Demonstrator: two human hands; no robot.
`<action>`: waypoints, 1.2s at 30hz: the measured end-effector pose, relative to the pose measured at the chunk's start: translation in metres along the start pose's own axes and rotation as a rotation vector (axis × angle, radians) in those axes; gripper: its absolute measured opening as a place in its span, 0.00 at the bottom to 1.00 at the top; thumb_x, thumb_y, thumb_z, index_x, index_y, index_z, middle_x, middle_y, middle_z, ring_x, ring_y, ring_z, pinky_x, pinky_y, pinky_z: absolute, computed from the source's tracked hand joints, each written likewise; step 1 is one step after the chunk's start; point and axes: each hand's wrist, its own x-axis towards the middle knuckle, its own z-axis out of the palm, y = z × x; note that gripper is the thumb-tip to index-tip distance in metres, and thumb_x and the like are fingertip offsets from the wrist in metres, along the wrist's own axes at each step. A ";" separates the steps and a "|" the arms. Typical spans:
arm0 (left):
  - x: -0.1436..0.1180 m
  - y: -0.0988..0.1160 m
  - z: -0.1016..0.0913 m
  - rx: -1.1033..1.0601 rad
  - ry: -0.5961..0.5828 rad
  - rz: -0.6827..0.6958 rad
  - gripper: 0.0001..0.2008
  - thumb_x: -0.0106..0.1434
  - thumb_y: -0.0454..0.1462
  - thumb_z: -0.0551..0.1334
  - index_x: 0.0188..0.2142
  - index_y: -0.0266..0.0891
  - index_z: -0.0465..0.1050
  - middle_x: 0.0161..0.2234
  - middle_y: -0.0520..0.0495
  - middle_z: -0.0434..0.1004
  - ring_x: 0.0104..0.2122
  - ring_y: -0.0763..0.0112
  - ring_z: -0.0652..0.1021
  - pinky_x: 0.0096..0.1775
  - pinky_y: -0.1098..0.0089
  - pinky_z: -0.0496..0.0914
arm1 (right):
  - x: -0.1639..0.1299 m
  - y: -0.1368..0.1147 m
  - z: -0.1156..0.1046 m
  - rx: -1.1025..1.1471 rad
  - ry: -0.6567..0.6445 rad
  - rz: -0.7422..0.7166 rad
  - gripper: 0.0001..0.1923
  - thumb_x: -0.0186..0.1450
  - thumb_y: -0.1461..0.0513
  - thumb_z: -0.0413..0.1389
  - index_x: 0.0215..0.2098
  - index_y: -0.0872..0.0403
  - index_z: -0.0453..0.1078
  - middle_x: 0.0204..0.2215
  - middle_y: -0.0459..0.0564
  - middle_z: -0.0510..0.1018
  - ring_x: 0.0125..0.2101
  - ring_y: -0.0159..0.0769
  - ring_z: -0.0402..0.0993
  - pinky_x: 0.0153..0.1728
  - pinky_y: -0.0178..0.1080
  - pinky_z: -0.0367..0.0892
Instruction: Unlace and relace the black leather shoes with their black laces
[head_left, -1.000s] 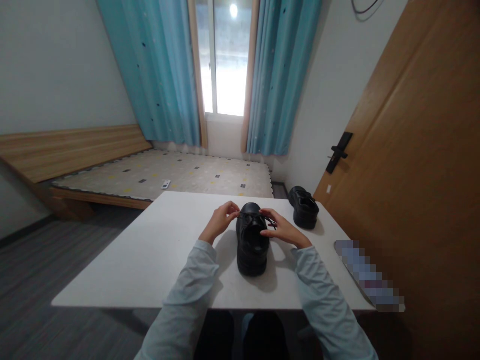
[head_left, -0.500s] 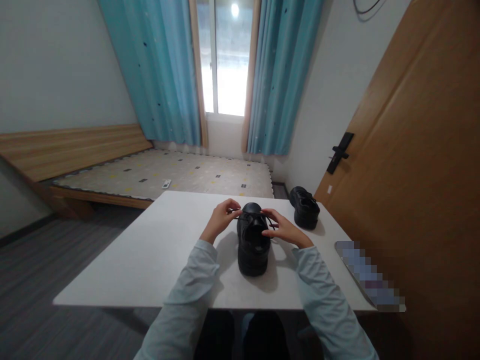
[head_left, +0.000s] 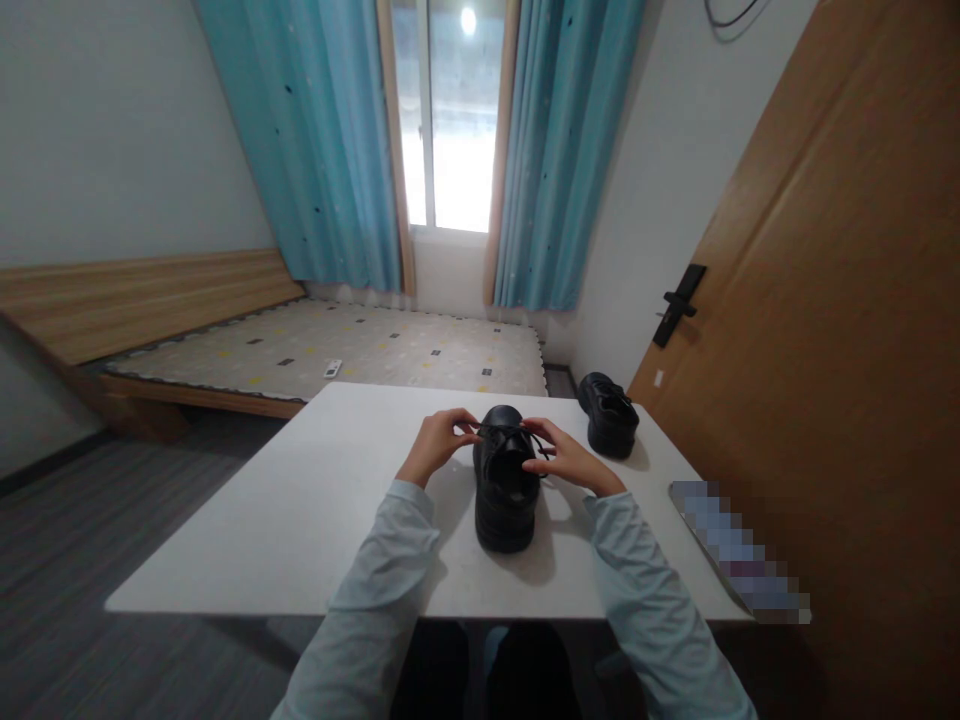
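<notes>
A black lace-up shoe (head_left: 505,522) stands on the white table in front of me, its toe pointing away and its heel toward me. My left hand (head_left: 441,444) is at the left of the lacing, thumb and fingers pinched on the shoelace (head_left: 504,431). On the other side, my right hand (head_left: 564,458) has its fingers curled round the lace by the shoe's opening. A loop of lace shows near those right fingers. The fine lace ends are too small to follow.
A second black shoe (head_left: 613,428) stands at the table's (head_left: 300,520) far right. A flat, blurred-out item (head_left: 731,550) lies along the right edge. Beyond are a bed (head_left: 390,335) with a small white object (head_left: 333,369) on it, and a wooden door (head_left: 840,300) at right.
My left hand has dipped slightly, and its fingers have come closer to the shoe's lacing. The right hand and both shoes stay nearly in place.
</notes>
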 end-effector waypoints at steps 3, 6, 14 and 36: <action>0.000 -0.001 0.000 0.017 0.052 -0.038 0.07 0.51 0.37 0.65 0.33 0.41 0.77 0.27 0.49 0.79 0.27 0.68 0.76 0.32 0.71 0.66 | 0.000 0.001 0.000 0.004 0.002 -0.005 0.36 0.52 0.53 0.65 0.56 0.47 0.58 0.58 0.55 0.62 0.58 0.47 0.59 0.51 0.52 0.63; 0.000 -0.001 -0.001 0.021 0.095 -0.056 0.07 0.52 0.36 0.63 0.32 0.41 0.77 0.25 0.50 0.77 0.27 0.69 0.75 0.33 0.71 0.66 | 0.001 0.002 0.000 0.009 0.007 -0.009 0.36 0.51 0.54 0.65 0.56 0.47 0.59 0.58 0.55 0.63 0.57 0.48 0.60 0.51 0.52 0.63; 0.000 0.006 -0.003 -0.006 0.186 -0.128 0.07 0.52 0.35 0.62 0.32 0.40 0.76 0.25 0.50 0.75 0.29 0.68 0.75 0.34 0.70 0.65 | 0.000 0.000 0.000 0.000 0.006 -0.003 0.35 0.52 0.53 0.65 0.55 0.47 0.59 0.58 0.55 0.63 0.57 0.47 0.60 0.51 0.51 0.64; 0.000 0.014 -0.009 -0.208 0.539 -0.115 0.17 0.61 0.41 0.49 0.19 0.39 0.66 0.27 0.49 0.70 0.33 0.69 0.72 0.41 0.69 0.66 | 0.004 0.002 0.000 0.033 0.124 -0.082 0.20 0.63 0.49 0.51 0.46 0.52 0.67 0.47 0.54 0.73 0.49 0.41 0.69 0.48 0.46 0.67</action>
